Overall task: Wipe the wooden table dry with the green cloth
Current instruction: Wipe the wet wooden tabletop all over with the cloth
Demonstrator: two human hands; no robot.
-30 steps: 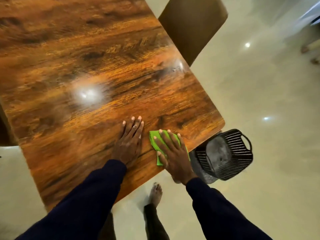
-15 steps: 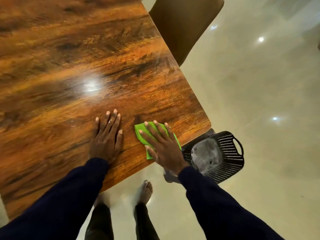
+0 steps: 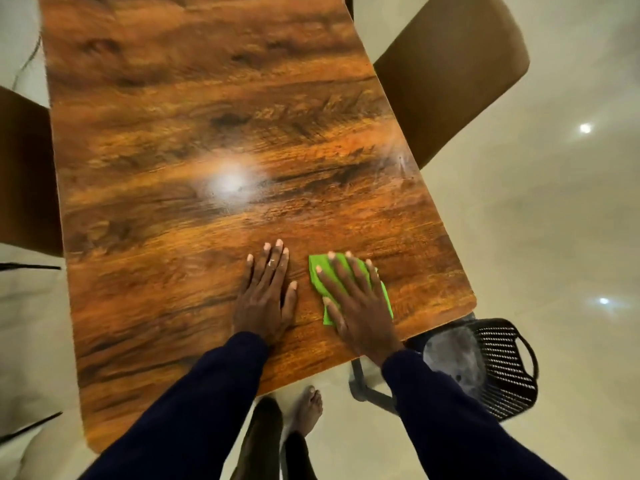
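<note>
Left hand (image 3: 265, 299) rests flat, fingers straight, on the wooden table (image 3: 173, 168), holding nothing. Right hand (image 3: 356, 303) presses the green cloth (image 3: 320, 271) flat near the near-right corner. Far-right streaks suggest wiping remains unfinished.

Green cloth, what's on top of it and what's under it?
The right hand lies flat on the green cloth, fingers spread, pressing it onto the wooden table. The hand hides most of the cloth, and the cloth hides the wood beneath.
</note>
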